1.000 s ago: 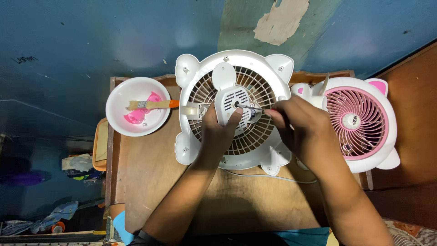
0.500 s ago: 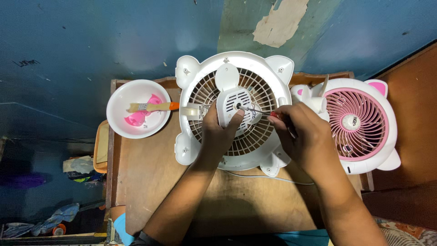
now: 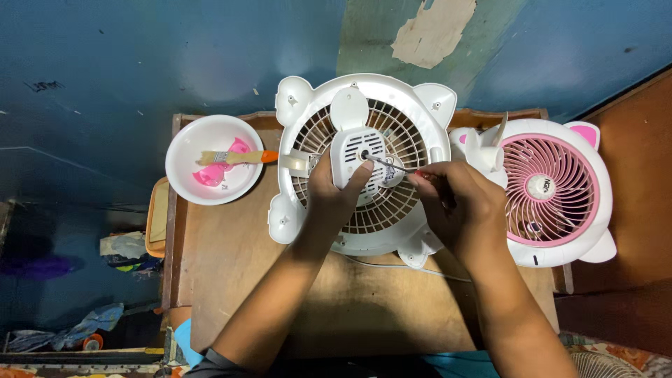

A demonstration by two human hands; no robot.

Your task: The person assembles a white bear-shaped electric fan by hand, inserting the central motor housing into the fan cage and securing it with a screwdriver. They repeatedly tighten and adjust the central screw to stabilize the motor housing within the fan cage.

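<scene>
Fan housing (image 3: 364, 164) shifted slightly up since earlier; my left hand (image 3: 334, 199) presses flat on its motor cover (image 3: 357, 155); right hand (image 3: 458, 206) clamped on screwdriver (image 3: 390, 165), tip in the cover's screw hole just beyond left fingertips; I'd keep the shaft square, press steadily.

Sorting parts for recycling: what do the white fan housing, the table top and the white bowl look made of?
White fan housing: likely moulded plastic, smooth and slightly glossy, with thin grille ribs. Table top: wood or plywood, matte brown, faint grain. White bowl: glossy white, plastic or ceramic; can't tell.
</scene>
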